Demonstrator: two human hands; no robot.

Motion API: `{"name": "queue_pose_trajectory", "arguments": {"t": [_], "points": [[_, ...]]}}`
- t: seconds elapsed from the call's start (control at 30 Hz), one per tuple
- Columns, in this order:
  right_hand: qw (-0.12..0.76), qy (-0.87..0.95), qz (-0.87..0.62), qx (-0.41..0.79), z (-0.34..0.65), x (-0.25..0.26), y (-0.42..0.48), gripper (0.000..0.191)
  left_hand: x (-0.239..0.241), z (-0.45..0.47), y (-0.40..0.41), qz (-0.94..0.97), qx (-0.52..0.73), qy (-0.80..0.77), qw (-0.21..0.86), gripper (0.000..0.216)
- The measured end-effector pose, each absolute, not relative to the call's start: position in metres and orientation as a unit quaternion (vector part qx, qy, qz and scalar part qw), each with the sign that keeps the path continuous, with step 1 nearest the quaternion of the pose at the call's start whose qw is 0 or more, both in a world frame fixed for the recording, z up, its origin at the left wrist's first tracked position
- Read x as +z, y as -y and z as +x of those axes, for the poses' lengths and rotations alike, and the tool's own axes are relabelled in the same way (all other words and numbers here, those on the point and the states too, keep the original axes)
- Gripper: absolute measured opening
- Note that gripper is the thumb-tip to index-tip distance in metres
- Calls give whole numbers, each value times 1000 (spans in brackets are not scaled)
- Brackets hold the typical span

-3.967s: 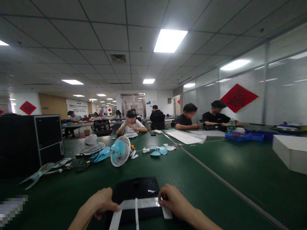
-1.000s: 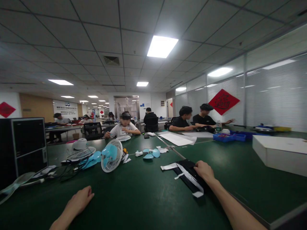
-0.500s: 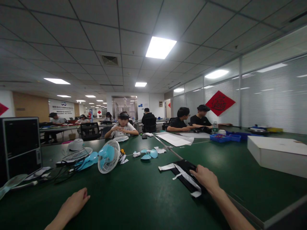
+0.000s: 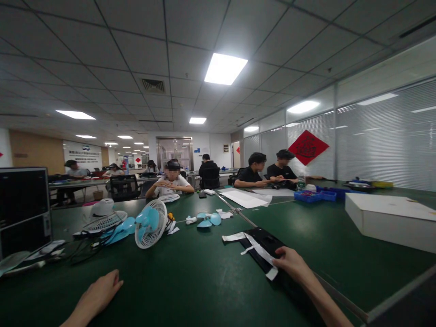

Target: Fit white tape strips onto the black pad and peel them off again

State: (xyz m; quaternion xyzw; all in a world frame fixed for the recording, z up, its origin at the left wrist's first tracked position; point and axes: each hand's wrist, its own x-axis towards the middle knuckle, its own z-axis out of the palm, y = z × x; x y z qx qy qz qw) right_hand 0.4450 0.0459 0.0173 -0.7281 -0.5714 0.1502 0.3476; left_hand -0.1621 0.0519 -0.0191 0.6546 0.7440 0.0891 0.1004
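Note:
A flat black case-like piece point(image 4: 264, 239) with white strips point(image 4: 259, 247) across it lies on the green table in front of me; its exact kind is unclear. At its right edge is my right hand point(image 4: 293, 264), closed with thumb and fingertips on the piece beside a white strip. My left hand point(image 4: 97, 293) rests low on the left side of the table. Its fingers are curled together, with nothing visible in them, and it is apart from every object.
Left of centre stands a fan head with pale blue blades point(image 4: 150, 222). Loose blue blades point(image 4: 208, 220), white grilles and dark cords lie near it. A black computer case point(image 4: 23, 209) is far left, a white box point(image 4: 391, 222) right. People sit across the table near blue trays point(image 4: 315, 195).
My right hand has shifted from resting over the black piece to a pinch at its edge by the white strip. The view has turned slightly right; my left hand stays curled.

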Motion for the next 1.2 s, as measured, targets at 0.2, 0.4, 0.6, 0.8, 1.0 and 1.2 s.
{"name": "queue_pose_trajectory", "arguments": {"t": [0.2, 0.4, 0.6, 0.8, 1.0, 1.2], "points": [[451, 583, -647, 196, 438, 27, -47, 30, -30, -172, -58, 662, 103, -737, 92, 28], [505, 641, -575, 62, 413, 43, -33, 28, -24, -169, -55, 656, 101, -738, 119, 26], [462, 753, -455, -110, 393, 42, -18, 23, -19, -165, -52, 655, 93, -740, 122, 27], [275, 862, -412, -105, 381, 25, -3, 27, -22, -168, -53, 656, 101, -737, 127, 27], [218, 879, -423, 37, 376, 23, -6, 15, -20, -163, -50, 654, 100, -743, 98, 25], [262, 704, -657, -63, 422, 38, -74, 29, -15, -158, -48, 645, 101, -750, 105, 22]]}}
